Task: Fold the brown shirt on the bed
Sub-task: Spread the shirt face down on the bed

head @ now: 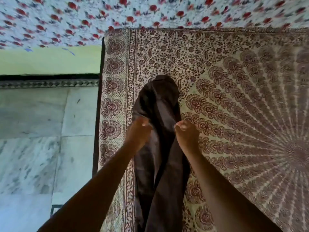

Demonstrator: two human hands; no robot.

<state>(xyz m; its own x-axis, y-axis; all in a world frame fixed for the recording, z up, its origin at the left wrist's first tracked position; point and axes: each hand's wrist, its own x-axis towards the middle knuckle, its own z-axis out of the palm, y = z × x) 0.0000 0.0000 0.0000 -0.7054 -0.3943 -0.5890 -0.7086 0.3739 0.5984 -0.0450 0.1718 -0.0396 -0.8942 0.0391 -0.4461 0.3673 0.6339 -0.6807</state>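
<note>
Hands (161,131) pinching brown shirt (160,104) on bed (234,81)

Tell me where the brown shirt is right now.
In the head view, the brown shirt lies bunched lengthwise along the left border of the patterned bedspread, pinched by the left hand and right hand.

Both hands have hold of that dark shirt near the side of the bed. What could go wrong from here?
The shirt is bunched into a long rumpled strip, so folding it now would likely trap creases. It also lies close to the bed's left edge, so a tug that way could drag part of it off toward the floor. The left hand and right hand pinch it close together, so the far end may stay crumpled.
</note>
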